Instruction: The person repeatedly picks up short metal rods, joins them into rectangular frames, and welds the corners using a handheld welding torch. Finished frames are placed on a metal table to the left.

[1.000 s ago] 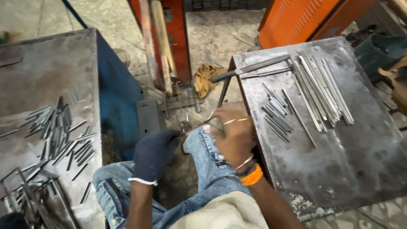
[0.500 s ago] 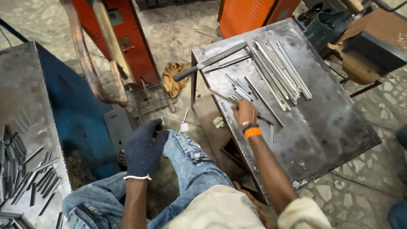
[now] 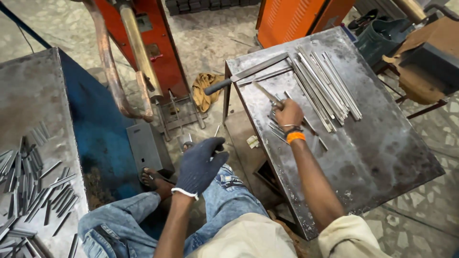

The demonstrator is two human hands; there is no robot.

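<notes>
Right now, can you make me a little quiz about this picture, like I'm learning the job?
1. True or false: the left hand wears a dark glove.
2. What does the right hand hold? A) a short metal strip B) a yellow rag C) a hammer
3. Fill in: the long metal rods lie on the grey steel ______ at the right.

Key:
1. True. It hangs over the knee and holds nothing.
2. A. The short metal strip sticks up from the bare fingers, above other short pieces.
3. Table. The yellow rag lies on the floor instead.
</notes>
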